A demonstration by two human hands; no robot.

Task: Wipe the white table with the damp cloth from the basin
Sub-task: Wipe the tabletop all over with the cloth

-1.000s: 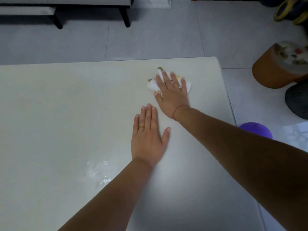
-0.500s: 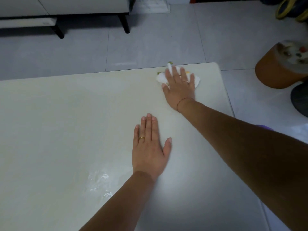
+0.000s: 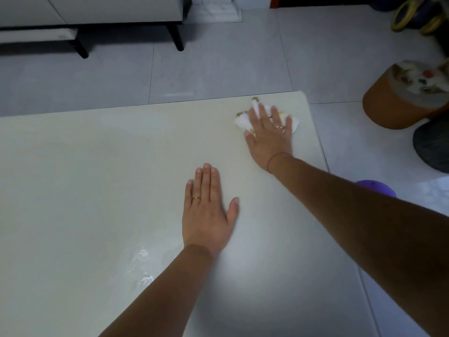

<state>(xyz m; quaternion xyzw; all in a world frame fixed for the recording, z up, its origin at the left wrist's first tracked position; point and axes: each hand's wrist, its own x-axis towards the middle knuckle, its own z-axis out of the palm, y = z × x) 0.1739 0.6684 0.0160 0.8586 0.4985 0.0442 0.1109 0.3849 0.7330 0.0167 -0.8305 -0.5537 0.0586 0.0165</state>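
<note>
The white table (image 3: 97, 190) fills most of the view. A white damp cloth (image 3: 241, 120) with small green and yellow marks lies near the table's far right corner. My right hand (image 3: 268, 137) presses flat on top of the cloth, fingers spread, covering most of it. My left hand (image 3: 206, 212) rests flat on the tabletop nearer to me, palm down, fingers together, holding nothing. A wet streak (image 3: 143, 266) glistens on the table beside my left forearm.
Grey tiled floor lies beyond the table. A cabinet on black legs (image 3: 175, 32) stands at the back left. An orange stool (image 3: 401, 98) with a patterned top and a dark round object (image 3: 432, 147) sit to the right. The purple basin (image 3: 376, 188) peeks out under my right forearm.
My right hand has slid the cloth away from me toward the table's far right corner. My left hand has stayed flat in about the same spot.
</note>
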